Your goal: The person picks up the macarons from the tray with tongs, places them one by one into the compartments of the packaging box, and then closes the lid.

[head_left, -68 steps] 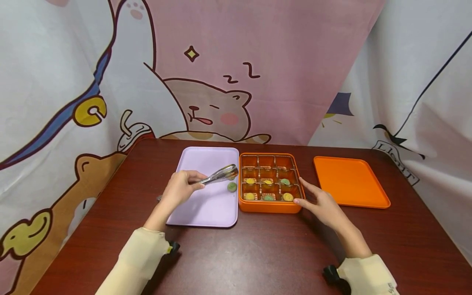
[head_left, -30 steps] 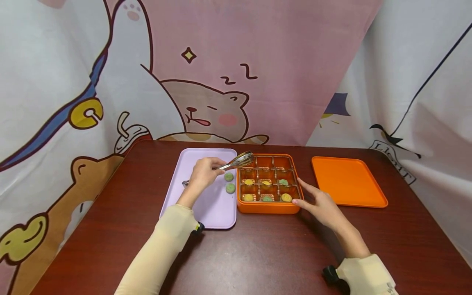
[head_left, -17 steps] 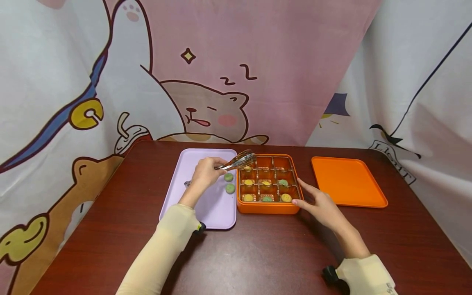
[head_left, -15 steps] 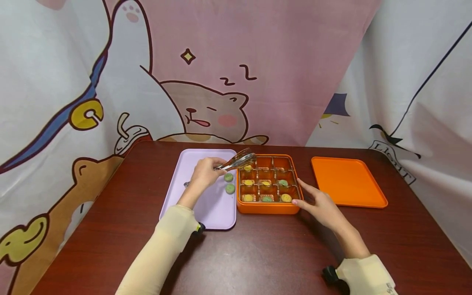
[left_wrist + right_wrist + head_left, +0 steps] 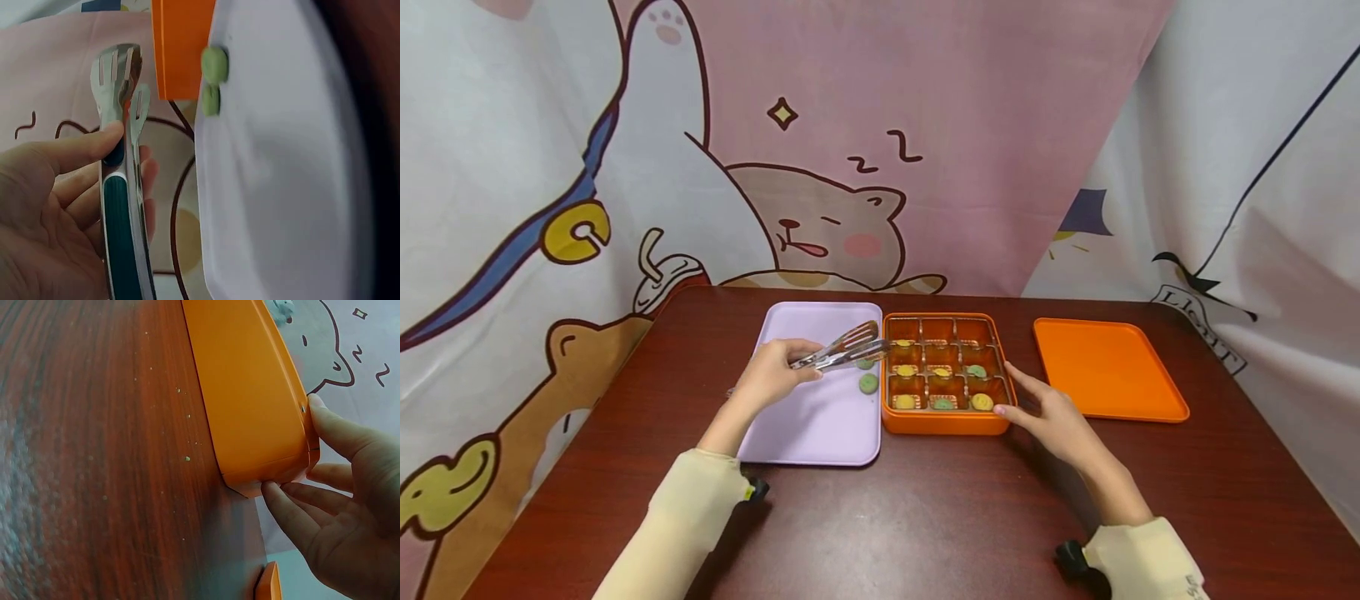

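My left hand (image 5: 772, 372) holds metal tongs (image 5: 117, 194) with dark green grips by the handle. Their tips stand apart over the right side of the lilac tray (image 5: 820, 433), with nothing visible between them. Two small round green cookies (image 5: 868, 383) lie near that tray's right edge, the farther one partly behind the tongs. The orange box (image 5: 951, 423) has a clear divided insert; its front and middle rows and back-left compartment hold yellow and green cookies. My right hand (image 5: 1060, 421) touches the box's right side and front-right corner with fairly straight fingers and thumb.
A flat orange lid or tray (image 5: 1108, 367) lies on the brown table (image 5: 925, 517) to the right of the box. Some crumbs show on the table in the right wrist view. A cartoon-printed curtain (image 5: 970, 150) hangs behind and around the table.
The tongs reached over the box's back-left compartment, where a yellow cookie appeared. My left hand has since drawn back left over the tray with the tongs. My right hand stayed at the box.
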The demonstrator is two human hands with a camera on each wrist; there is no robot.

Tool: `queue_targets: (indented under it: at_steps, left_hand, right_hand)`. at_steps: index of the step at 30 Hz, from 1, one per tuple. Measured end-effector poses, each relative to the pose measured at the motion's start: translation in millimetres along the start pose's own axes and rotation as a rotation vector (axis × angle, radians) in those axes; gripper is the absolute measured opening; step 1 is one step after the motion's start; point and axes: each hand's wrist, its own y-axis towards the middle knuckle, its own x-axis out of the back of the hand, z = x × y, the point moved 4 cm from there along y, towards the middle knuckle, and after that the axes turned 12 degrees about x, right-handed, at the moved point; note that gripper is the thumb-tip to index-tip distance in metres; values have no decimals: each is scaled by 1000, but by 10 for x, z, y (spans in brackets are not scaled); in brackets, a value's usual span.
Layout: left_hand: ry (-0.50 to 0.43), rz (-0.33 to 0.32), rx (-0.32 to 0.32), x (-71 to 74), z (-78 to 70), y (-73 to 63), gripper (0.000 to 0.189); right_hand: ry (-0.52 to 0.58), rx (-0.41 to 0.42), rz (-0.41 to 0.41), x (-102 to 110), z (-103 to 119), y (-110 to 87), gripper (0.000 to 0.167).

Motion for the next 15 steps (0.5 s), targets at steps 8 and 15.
queue_targets:
  at_steps: [8,15]
  left_hand:
    - [68,8,7,53,281,-78,35]
    - [92,91,-11,-63,375,-56,35]
  right_hand:
    - [-10,14,-7,12,15,3,79]
    - [-9,8,-6,-3,15,-2,78]
